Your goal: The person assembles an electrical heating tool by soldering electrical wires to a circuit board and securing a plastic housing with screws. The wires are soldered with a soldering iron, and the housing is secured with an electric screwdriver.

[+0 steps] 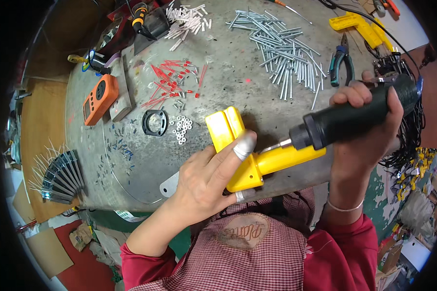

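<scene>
My left hand [201, 179], with silvery tape on its fingertips, is closed around the head of a yellow plastic tool-shaped housing [294, 159]. The housing's handle points right, close to the near table edge. My right hand [366, 114] grips a black electric screwdriver [342, 122] by its body. The driver's metal bit [277, 145] reaches left and down to the housing where head and handle meet. Whether a screw sits under the tip cannot be seen. A taped left finger rests beside the bit.
Long screws [286, 53] lie heaped beyond the housing. Further left are red-leaded parts [172, 82], white washers [181, 130], a black ring [155, 122] and an orange meter [101, 99]. Pliers [342, 63] and yellow housings [359, 29] lie far right. A black cable trails from the driver.
</scene>
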{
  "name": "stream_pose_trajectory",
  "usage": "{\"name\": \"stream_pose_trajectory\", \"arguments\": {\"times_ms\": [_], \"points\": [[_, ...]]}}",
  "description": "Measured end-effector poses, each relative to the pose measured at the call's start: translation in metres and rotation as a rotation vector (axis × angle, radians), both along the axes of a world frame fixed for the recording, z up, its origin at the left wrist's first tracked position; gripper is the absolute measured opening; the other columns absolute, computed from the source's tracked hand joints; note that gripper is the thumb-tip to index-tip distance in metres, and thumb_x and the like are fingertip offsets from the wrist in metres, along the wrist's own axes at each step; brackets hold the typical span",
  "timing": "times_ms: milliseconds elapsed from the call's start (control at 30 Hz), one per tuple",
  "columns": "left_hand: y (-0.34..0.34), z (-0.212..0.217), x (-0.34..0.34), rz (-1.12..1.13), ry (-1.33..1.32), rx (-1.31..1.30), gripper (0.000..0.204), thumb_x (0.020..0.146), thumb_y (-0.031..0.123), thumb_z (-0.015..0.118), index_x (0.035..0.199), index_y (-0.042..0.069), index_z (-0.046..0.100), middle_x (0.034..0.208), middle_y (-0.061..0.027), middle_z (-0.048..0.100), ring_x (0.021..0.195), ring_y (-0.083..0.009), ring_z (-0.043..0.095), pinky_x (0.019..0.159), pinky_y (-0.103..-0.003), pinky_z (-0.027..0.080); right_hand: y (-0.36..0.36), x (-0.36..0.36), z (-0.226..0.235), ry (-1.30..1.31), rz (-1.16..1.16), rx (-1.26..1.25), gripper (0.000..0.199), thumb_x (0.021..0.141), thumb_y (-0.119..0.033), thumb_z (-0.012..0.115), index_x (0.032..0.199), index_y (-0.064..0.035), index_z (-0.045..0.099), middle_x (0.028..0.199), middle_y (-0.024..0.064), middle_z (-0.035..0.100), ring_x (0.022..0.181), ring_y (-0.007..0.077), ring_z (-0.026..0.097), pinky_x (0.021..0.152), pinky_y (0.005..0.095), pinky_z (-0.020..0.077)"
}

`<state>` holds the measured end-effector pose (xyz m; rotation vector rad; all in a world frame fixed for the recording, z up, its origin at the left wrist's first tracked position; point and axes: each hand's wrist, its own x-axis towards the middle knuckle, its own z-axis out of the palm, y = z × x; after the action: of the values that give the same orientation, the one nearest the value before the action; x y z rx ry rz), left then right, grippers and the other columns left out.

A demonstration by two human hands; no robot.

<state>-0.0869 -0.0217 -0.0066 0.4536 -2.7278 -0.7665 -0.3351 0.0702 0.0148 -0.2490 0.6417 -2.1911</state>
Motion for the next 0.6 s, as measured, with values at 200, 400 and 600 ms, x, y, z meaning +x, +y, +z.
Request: {"name": "stream_pose_trajectory", "arguments": {"times_ms": [200, 400, 600], "points": [[-0.001, 0.002, 0.005, 0.0, -0.041, 0.024, 0.088, 0.063, 0.025, 0.081, 0.138, 0.004, 0.038, 0.128, -0.0118, 0.058, 0.092, -0.0344, 0.063, 0.077, -0.041, 0.051, 0.001, 0.02, -0.01, -0.027, 0.005, -0.079, 0.036, 0.09, -0.029, 0.054, 0.11, -0.0005, 0.045, 0.077, 0.0019, 0.043, 0.077, 0.0147, 0.049, 0.087, 0.0337, 0.0429], [-0.004, 0.008, 0.01, 0.003, 0.069, -0.003, 0.088, 0.067, 0.037, 0.075, 0.14, 0.003, 0.037, 0.14, -0.0187, 0.046, 0.081, -0.0309, 0.062, 0.069, -0.037, 0.051, 0.001, 0.019, -0.013, 0.021, -0.078, -0.018, 0.038, 0.092, -0.033, 0.049, 0.11, -0.0001, 0.044, 0.08, 0.0036, 0.045, 0.081, 0.016, 0.05, 0.087, 0.0334, 0.0414], [-0.038, -0.005, 0.064, 0.228, 0.055, -0.06, 0.079, 0.078, 0.006, 0.06, 0.145, -0.001, 0.019, 0.124, -0.0216, 0.058, 0.11, -0.0367, 0.059, 0.093, -0.041, 0.047, 0.005, 0.018, -0.024, 0.078, -0.068, -0.055, 0.036, 0.093, -0.03, 0.047, 0.113, 0.0, 0.043, 0.083, 0.0047, 0.043, 0.081, 0.0155, 0.047, 0.089, 0.033, 0.0401]]}}
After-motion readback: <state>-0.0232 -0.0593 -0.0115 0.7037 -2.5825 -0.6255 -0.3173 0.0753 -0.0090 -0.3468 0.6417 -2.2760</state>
